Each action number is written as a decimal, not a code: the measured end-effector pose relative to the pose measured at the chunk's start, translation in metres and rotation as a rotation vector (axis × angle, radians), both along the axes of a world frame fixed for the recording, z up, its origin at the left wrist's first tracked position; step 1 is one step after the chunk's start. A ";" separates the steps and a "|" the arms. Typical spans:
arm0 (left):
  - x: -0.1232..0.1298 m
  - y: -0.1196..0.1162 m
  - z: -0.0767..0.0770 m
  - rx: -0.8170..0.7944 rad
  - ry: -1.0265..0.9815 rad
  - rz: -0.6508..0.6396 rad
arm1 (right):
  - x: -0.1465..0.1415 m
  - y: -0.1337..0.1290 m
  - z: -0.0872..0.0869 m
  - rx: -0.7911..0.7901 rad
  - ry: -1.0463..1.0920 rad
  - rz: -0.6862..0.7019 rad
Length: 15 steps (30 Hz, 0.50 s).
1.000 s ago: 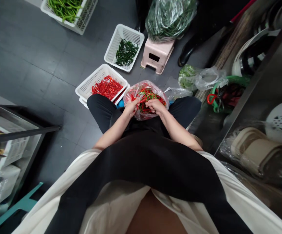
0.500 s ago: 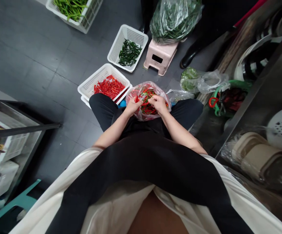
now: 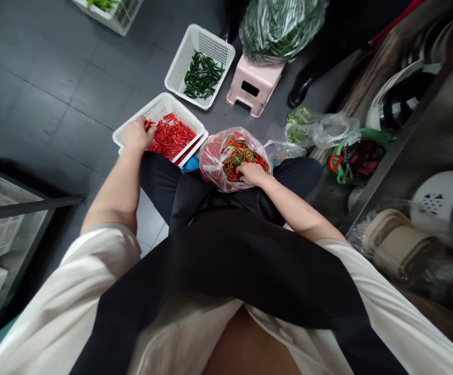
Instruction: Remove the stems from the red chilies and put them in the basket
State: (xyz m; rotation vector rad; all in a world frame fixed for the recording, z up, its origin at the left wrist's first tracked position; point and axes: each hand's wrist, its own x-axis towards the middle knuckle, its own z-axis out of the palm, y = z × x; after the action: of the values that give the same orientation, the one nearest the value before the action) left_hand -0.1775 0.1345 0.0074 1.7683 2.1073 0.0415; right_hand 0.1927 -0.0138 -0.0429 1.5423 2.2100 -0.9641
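Note:
Over the left end of a white plastic basket (image 3: 119,136), my left hand (image 3: 135,134) is closed, with red chilies (image 3: 148,125) at its fingertips. A heap of loose red chilies (image 3: 173,136) lies in that basket, just right of the hand. Between my knees sits a clear plastic bag (image 3: 210,159), its mouth spread wide. Red chilies with green stems (image 3: 240,152) fill it. My right hand (image 3: 253,174) reaches into the bag with its fingers curled together on the chilies; whatever is between its fingertips is hidden.
Beyond stands a white basket of dark green chilies (image 3: 203,75). A pink stool (image 3: 254,80) carries a large bag of greens (image 3: 283,31), near another person's black boot (image 3: 300,89). To the right are a small bag of greens (image 3: 298,125), a green basket (image 3: 382,136) and a metal shelf (image 3: 396,156).
My left hand has moved from the bag leftward to the basket of red chilies, with chilies in its fingers. My right hand has lowered slightly into the bag. The view has shifted a little.

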 end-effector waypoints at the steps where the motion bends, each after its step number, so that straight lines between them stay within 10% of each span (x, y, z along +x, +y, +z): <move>1: -0.012 0.002 -0.002 -0.095 0.083 0.024 | -0.006 -0.004 -0.002 0.005 -0.033 0.076; 4: -0.033 0.001 -0.007 -0.221 0.224 0.126 | -0.021 -0.013 -0.009 0.051 -0.158 0.161; 8: -0.022 -0.008 -0.006 0.015 0.119 0.134 | -0.021 -0.017 -0.018 0.063 -0.177 0.148; 12: 0.041 -0.026 0.002 0.118 -0.272 -0.102 | 0.003 -0.012 -0.021 0.034 0.002 0.046; 15: 0.109 -0.050 0.004 0.006 -0.613 -0.250 | 0.022 -0.006 -0.018 0.031 0.209 -0.285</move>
State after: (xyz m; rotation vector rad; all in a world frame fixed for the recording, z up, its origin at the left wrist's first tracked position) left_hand -0.0684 0.0850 0.0119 1.7243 1.4484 0.4590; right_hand 0.2145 -0.0202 -0.0614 1.8867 2.1853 -1.2284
